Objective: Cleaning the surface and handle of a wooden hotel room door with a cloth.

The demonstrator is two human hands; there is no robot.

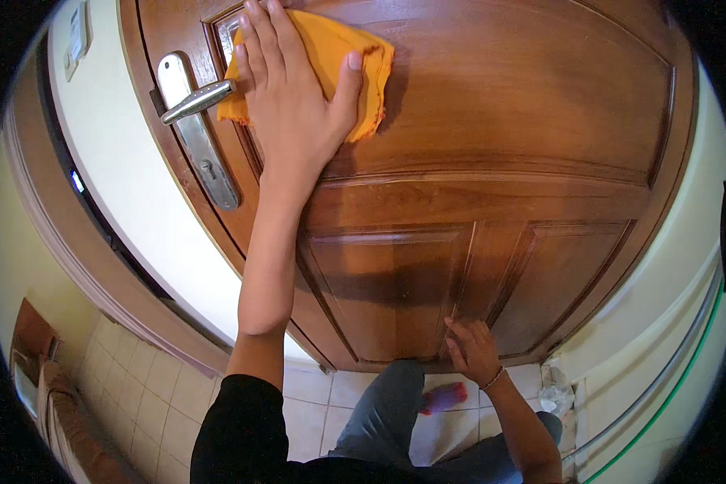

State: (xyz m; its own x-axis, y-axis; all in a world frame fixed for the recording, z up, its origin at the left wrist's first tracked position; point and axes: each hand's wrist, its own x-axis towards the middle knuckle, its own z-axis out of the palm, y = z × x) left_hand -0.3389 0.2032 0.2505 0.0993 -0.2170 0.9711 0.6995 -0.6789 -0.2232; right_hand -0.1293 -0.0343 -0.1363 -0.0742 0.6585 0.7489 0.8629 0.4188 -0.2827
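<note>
My left hand (290, 97) holds an orange cloth (335, 44) against the upper panel of a brown wooden door (492, 105). Its fingers are stretched out, the thumb stands apart, and the cloth bunches beside the thumb. Just left of this hand is a metal lever handle (195, 102) on a long silver lock plate (210, 173); the cloth's edge meets the lever's tip. Lower down, my right hand (473, 352) hangs close to the door's bottom panels, with loosely bent fingers apart and nothing in them. Whether it touches the wood I cannot tell.
A red and purple item (444, 398) lies on the tiled floor (305, 407) between my legs. At the right, a clear plastic bag (556, 398) sits by the wall, near a green hose (676, 387) and a grey one (661, 379). A white wall switch (77, 34) is at upper left.
</note>
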